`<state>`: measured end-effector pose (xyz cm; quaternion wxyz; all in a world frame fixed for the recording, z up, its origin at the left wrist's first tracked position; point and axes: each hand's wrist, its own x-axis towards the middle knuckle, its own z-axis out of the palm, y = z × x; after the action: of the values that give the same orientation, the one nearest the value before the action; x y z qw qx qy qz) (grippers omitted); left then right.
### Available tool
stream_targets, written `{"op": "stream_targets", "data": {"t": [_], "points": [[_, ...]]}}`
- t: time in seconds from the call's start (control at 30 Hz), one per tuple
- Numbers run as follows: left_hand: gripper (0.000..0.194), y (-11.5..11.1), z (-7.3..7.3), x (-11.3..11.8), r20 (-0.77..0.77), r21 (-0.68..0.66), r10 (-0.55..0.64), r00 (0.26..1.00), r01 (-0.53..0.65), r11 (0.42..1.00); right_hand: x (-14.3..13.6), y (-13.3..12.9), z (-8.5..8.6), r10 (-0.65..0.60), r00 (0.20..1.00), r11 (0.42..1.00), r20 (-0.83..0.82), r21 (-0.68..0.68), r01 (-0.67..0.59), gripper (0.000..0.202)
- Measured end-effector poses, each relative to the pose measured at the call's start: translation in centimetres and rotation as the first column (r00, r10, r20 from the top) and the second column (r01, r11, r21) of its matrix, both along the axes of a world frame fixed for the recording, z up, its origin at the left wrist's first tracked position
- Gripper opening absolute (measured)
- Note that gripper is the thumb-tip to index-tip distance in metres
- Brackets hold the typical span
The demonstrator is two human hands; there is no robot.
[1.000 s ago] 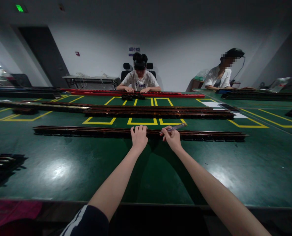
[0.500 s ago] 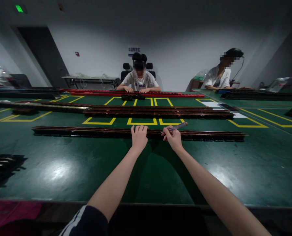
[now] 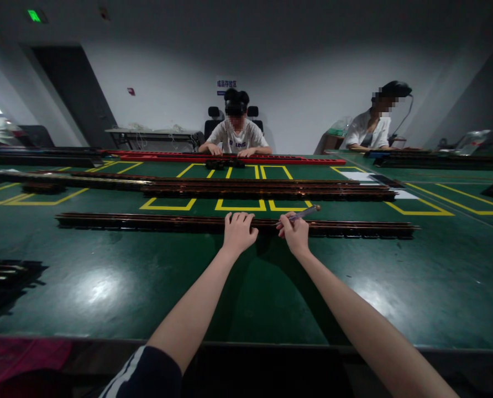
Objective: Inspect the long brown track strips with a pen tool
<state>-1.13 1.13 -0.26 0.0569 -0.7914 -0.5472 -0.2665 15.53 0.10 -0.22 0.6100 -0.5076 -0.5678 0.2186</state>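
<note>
A long dark strip assembly with copper-brown edges (image 3: 147,222) lies crosswise on the green table (image 3: 139,309). On its middle rests my left hand (image 3: 239,235), fingers spread over the strip and thumb out to the right. Just right of it, my right hand (image 3: 295,232) is closed around a clear pen-like tool (image 3: 307,213). The tool slants, its back end up to the right and its thin tip down at the strip; the exact contact point is too small to tell.
Beyond lies a bundle of similar strips (image 3: 271,189), and more strips (image 3: 6,276) are at the left. A red bar (image 3: 296,160) stretches before a seated person (image 3: 236,135). Another person (image 3: 371,130) sits at the back right. Yellow tape outlines (image 3: 176,208) mark the table.
My left hand has shifted slightly right along the strip, and its thumb now sticks out. My right hand has moved slightly right with the tool.
</note>
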Motion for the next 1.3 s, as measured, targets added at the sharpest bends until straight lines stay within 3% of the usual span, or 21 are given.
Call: {"op": "stream_targets", "data": {"t": [0.13, 0.47, 0.77, 1.3], "points": [[0.04, 0.03, -0.04, -0.01, -0.003, 0.004, 0.007, 1.0, -0.007, 1.0, 0.1, 0.12, -0.05, -0.02, 0.998, 1.0, -0.067, -0.001, 0.02, 0.041], [0.041, 0.31, -0.33, 0.05, -0.04, -0.002, 0.025, 0.999, -0.025, 1.0, 0.42, 0.29, -0.4, 0.063, 0.998, 0.998, -0.026, -0.017, -0.063, 0.044], [0.035, 0.31, -0.42, 0.23, -0.039, 0.011, 0.043, 0.998, -0.043, 0.999, 0.61, 0.43, -0.53, 0.099, 0.988, 0.994, -0.117, -0.035, -0.104, 0.043], [0.035, -0.06, -0.11, 0.53, -0.086, 0.023, 0.088, 0.992, -0.086, 0.996, -0.09, 0.15, -0.07, 0.067, 0.985, 0.996, -0.156, -0.054, -0.076, 0.034]]}}
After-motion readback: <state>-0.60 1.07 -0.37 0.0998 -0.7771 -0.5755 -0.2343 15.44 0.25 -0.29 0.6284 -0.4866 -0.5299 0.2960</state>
